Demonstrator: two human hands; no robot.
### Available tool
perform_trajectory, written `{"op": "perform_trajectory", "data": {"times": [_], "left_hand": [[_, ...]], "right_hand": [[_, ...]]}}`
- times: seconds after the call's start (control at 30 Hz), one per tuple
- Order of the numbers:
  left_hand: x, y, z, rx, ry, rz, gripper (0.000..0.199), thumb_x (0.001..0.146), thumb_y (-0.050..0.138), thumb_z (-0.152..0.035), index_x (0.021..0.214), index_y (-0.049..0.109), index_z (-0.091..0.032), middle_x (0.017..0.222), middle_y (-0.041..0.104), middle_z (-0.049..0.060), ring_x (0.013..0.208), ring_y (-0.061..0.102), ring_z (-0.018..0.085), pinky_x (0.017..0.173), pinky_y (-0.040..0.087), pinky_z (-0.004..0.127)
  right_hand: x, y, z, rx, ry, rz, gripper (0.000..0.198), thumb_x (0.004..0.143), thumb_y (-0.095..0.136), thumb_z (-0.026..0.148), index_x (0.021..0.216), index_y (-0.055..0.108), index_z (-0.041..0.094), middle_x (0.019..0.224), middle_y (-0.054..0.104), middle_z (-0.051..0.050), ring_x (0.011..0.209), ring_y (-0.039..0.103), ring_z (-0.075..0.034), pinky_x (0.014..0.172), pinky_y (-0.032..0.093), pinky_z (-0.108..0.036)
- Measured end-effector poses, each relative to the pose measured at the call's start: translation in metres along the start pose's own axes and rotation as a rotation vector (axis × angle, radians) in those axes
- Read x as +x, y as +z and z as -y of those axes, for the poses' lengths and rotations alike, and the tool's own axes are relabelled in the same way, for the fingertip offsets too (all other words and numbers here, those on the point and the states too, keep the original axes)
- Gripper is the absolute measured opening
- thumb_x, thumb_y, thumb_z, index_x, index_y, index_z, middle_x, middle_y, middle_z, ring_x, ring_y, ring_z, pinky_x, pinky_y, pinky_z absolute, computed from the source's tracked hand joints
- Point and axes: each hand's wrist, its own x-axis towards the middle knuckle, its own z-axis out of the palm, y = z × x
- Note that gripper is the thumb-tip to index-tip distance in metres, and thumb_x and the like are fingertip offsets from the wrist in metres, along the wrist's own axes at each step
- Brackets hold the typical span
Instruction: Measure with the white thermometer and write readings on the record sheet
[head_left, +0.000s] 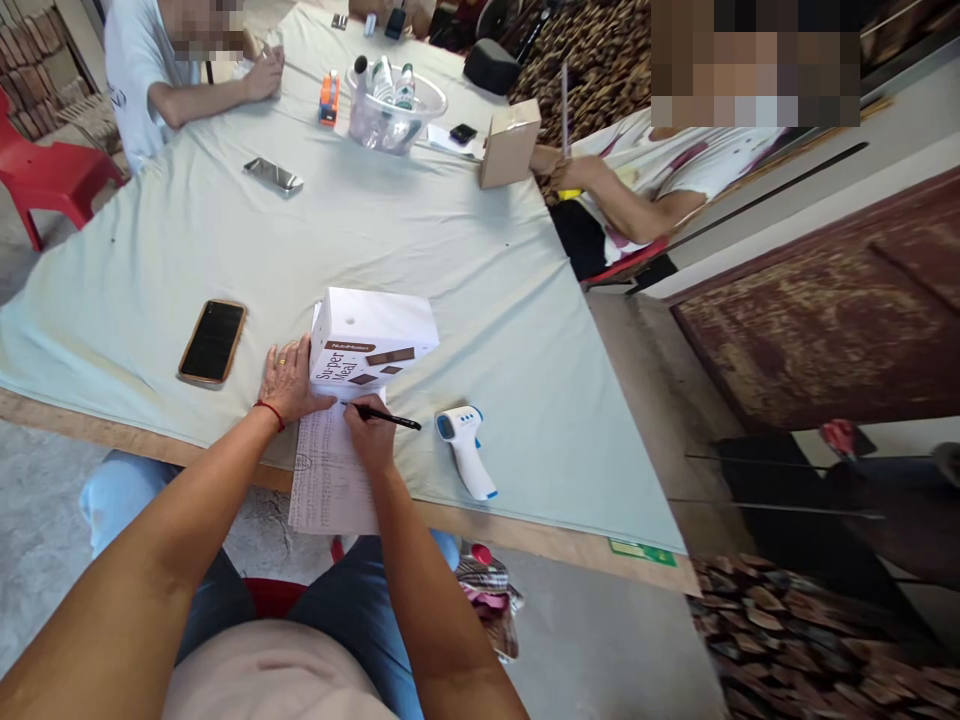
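Writing appears to be the step in hand. The right hand (370, 432) grips a black pen (397, 416), tip at the written-on sheet (330, 490), which overhangs the near edge of the cloth-covered table (555, 400). The left hand (285, 382), spread and apparently grasping nothing, lies against the Super Meal box (382, 320). The next stroke calls for a steady sheet.

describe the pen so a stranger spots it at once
On the cloth-covered table, find the white box beside the left hand. Over the paper below it, the right hand holds the pen, slim and black, unlike the pale box and paper.
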Motion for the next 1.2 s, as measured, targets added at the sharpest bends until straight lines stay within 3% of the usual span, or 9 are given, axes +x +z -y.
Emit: {"op": "perform_trajectory", "data": {"times": [1.2], "left_hand": [[0.0009, -0.0079, -0.0062, 0.084, -0.038, 0.056, 0.121, 0.066, 0.078, -0.053, 0.157, 0.015, -0.005, 0.157, 0.037, 0.024, 0.148, 0.032, 0.037, 0.127, 0.009, 0.055]], "right_hand": [[0.0002, 0.0017, 0.0003, 0.025, 0.011, -0.048, 0.015, 0.069, 0.055, 0.038, 0.066, 0.053, 0.024, 0.06, 0.052, 0.004, 0.064, 0.047, -0.015, 0.067, 0.044, -0.031]]}}
